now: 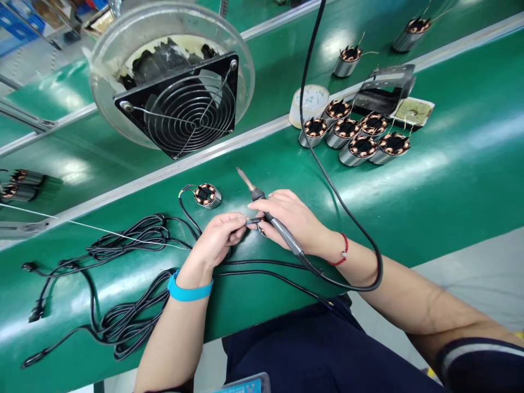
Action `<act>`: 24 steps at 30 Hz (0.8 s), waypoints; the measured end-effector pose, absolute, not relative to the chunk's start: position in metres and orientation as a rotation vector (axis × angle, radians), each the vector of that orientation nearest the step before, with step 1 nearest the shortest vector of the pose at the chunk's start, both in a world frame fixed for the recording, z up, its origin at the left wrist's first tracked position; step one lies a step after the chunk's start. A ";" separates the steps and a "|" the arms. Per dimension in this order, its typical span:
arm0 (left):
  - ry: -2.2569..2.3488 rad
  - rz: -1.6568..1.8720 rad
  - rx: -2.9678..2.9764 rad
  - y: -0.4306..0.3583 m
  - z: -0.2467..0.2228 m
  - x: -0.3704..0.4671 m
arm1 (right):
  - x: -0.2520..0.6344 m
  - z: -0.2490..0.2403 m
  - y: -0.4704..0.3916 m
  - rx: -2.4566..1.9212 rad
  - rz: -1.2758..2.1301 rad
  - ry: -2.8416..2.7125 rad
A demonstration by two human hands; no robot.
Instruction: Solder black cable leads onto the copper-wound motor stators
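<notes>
My left hand (219,237) is closed, its thumb and fingertips pinching the thin wires at the end of a black cable (254,220). My right hand (297,221) grips a soldering iron (284,232), whose tip points up and left, away from the wires. The right fingertips also reach the cable end; whether they pinch it is hidden. Just beyond my left hand stands a motor stator (207,195) with copper windings in a metal ring, with a black cable's wires at its side. Beneath my hands run more black cables (266,273), one with bare colored wire ends.
Coiled power cords with plugs (131,237) lie at left. A fan with a wire guard (192,114) hangs in front of a clear round hood. At right are several stators (357,150), a tape roll (310,101) and an iron stand with sponge (414,112). The iron's cord (339,199) loops right.
</notes>
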State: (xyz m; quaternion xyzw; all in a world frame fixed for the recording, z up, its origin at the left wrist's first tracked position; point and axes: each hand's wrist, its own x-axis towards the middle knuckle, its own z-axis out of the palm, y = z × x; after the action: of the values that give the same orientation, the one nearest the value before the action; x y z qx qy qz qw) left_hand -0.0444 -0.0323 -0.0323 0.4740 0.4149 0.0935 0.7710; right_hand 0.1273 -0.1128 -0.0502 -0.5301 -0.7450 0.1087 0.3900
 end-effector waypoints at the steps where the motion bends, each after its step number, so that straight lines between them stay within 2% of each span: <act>1: 0.886 0.192 1.027 -0.033 -0.033 -0.044 | 0.126 -0.052 -0.113 -1.354 0.254 -1.863; 8: 0.931 0.162 1.254 -0.041 -0.032 -0.037 | 0.119 -0.060 -0.111 -1.362 0.223 -1.669; 13: 1.261 0.376 1.846 -0.031 -0.018 -0.055 | 0.120 -0.054 -0.113 -1.368 0.317 -1.586; 17: 1.563 0.490 2.015 -0.021 -0.009 -0.069 | 0.131 -0.052 -0.114 -1.370 0.332 -1.496; 21: 1.648 0.218 2.006 -0.015 -0.012 -0.065 | 0.138 -0.051 -0.115 -1.362 0.360 -1.449; 24: 1.637 0.166 1.988 -0.011 -0.016 -0.062 | 0.136 -0.050 -0.115 -1.368 0.392 -1.477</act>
State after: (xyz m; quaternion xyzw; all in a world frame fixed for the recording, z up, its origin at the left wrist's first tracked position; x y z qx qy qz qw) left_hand -0.0619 -0.0107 -0.0157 0.7403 0.6095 0.0618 0.2767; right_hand 0.1363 -0.1154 -0.0501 -0.5701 -0.6158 0.1636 0.5187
